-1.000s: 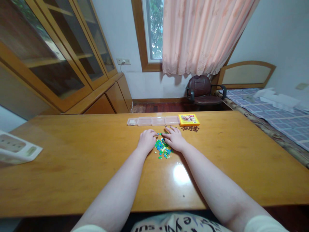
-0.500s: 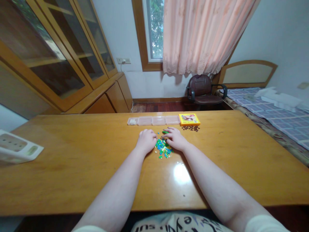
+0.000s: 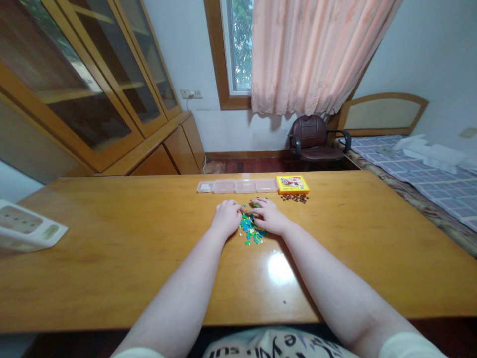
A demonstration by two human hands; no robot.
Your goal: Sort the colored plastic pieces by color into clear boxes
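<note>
A loose pile of small green, blue, yellow and whitish toy-brick-like pieces [image 3: 252, 230] lies on the wooden table [image 3: 149, 268]. At the pile's left edge, my left hand [image 3: 226, 218] has its fingers curled together and bent downward. Whatever its fingertips hold, if anything, is hidden. From the other side my right hand [image 3: 270, 216] reaches over the pile, thumb and fingers apart, fingertips among the pieces at its far end. Some of the pieces are covered by the fingers.
Behind the pile is a row of clear plastic compartments [image 3: 245, 186], with a yellow box [image 3: 292, 184] at its right end. Small brown pieces [image 3: 295, 198] lie before the box. A white object with a row of dark dots [image 3: 30, 226] stands at the table's left.
Both hands stay by the pile. The right hand's fingers have shifted slightly left and down over the pieces; the left hand has barely moved.
</note>
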